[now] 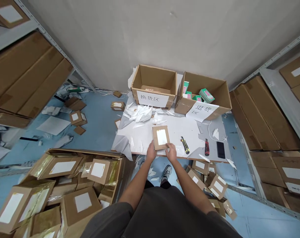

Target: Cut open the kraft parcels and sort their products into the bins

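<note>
A small brown cardboard box (154, 135) with a white label (161, 137) sits at the front edge of the table. My left hand (151, 152) grips its lower left corner, the fingers partly hidden by the box. At the lower right corner is my right hand (171, 152), its fingertips touching the label's edge and the side of the box. A yellow-and-black utility knife (185, 145) lies to the right of the box. Farther right are a red-and-black utility knife (207, 147) and a dark phone (220, 149).
Two open cartons with handwritten signs stand at the back: the left carton (153, 77) and the right carton (215, 85), which holds green-and-pink boxes (206, 96). Torn white paper (141, 113) litters the table (182, 127). A large carton (121, 178) full of parcels is at my left; shelves flank both sides.
</note>
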{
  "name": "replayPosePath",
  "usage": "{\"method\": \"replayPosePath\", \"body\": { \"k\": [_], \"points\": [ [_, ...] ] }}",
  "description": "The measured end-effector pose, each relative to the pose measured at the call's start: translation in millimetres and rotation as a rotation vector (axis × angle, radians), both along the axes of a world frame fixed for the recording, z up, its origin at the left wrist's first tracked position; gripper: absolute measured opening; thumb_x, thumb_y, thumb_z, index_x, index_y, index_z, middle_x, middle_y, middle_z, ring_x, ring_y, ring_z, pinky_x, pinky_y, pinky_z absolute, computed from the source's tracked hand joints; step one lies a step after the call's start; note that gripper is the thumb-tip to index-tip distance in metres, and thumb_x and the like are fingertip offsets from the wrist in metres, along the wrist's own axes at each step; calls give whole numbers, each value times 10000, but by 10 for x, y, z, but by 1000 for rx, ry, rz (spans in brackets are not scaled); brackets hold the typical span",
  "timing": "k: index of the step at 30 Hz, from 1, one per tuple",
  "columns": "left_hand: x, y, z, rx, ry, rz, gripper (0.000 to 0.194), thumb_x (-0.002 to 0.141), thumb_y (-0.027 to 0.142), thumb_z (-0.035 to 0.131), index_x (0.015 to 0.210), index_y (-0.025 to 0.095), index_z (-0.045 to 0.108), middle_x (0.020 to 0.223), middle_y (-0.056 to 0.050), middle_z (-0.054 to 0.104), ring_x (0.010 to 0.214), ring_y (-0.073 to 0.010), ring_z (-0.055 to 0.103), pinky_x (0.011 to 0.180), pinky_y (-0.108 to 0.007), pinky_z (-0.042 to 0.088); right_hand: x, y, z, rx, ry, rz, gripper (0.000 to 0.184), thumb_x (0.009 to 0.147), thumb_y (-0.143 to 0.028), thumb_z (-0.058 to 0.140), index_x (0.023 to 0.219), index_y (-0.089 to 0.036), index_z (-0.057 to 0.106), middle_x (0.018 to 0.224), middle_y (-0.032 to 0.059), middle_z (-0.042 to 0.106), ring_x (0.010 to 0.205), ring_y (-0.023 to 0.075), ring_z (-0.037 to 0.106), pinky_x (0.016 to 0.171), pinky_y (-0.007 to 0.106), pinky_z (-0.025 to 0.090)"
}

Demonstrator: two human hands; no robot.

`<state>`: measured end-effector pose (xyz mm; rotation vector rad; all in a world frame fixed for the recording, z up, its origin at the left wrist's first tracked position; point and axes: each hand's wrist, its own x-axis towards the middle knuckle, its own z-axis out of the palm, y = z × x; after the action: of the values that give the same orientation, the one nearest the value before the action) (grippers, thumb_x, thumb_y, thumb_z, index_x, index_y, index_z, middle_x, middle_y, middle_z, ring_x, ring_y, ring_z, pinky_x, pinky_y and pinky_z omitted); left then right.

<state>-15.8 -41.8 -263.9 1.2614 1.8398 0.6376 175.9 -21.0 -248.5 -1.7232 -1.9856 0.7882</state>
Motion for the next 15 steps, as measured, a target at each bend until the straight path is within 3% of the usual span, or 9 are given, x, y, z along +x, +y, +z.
{"method": "replayPosePath", "body": {
  "k": [3,6,10,15],
  "points": [
    [114,68,106,23,60,-109,986,860,147,685,1720,255,215,1706,-161,375,1497,-347,482,1229,-464,426,178,146,-69,-70,-50,-77,766,770,-145,634,1531,-169,555,1522,186,563,1436,350,516,1182,545,463],
    [254,163,195,-90,100,-119,1054,839,159,731,1728,292,180,1697,-204,344,1376,-385,598,1142,-497,508,233,276,-118,-169,21,2,871,772,-155,623,1620,-221,433,1496,122,623,1308,302,644,1080,463,557],
    [293,205,180,-69,69,-59,976,833,100,690,1706,257,281,1621,-203,436,1367,-361,608,1141,-474,515,156,286,-71,-115,10,-16,796,860,-192,581,1636,-222,409,1470,114,666,1222,286,704,1033,426,582],
    [102,173,47,116,-118,-27,933,824,141,736,1672,239,361,1563,-128,569,1478,-291,519,1222,-444,448,61,165,196,95,-23,19,614,932,-210,545,1546,-225,560,1455,115,676,1332,283,639,1151,457,510]
  ]
}}
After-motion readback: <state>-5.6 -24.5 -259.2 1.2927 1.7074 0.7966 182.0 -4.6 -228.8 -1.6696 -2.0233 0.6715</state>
